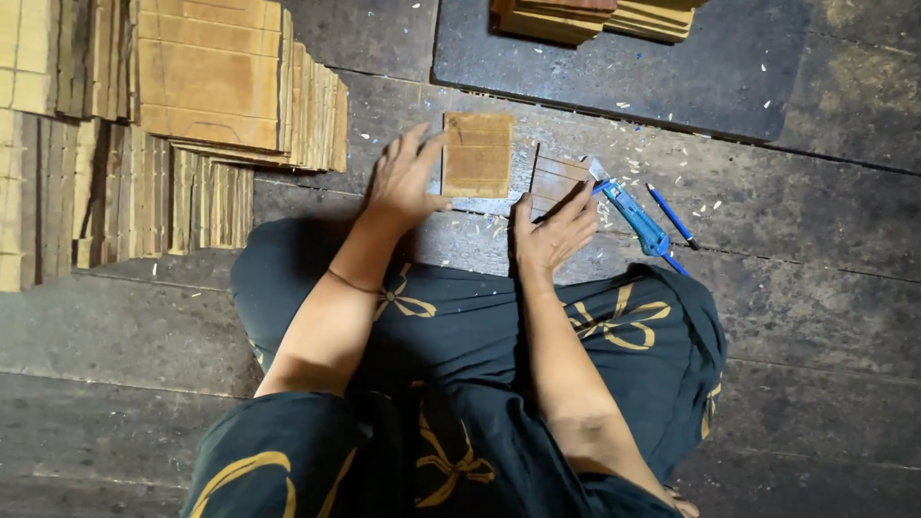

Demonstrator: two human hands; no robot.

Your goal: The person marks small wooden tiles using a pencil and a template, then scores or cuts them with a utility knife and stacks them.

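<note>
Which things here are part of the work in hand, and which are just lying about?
In hand:
left hand on a small brown slat panel
right hand on a second panel

Lying about:
blue utility knife
blue pen
stacks of panels, left
stack on the dark mat

No packages, labels, signs or screens in view (only bare wood and tools).

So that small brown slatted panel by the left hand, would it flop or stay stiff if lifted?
The slatted panel looks thin and flat, so probably light. Its parallel strips suggest it may stay stiff along them but bend across. The left hand touches only its edge, so it would likely slide easily on the plank floor.
</note>
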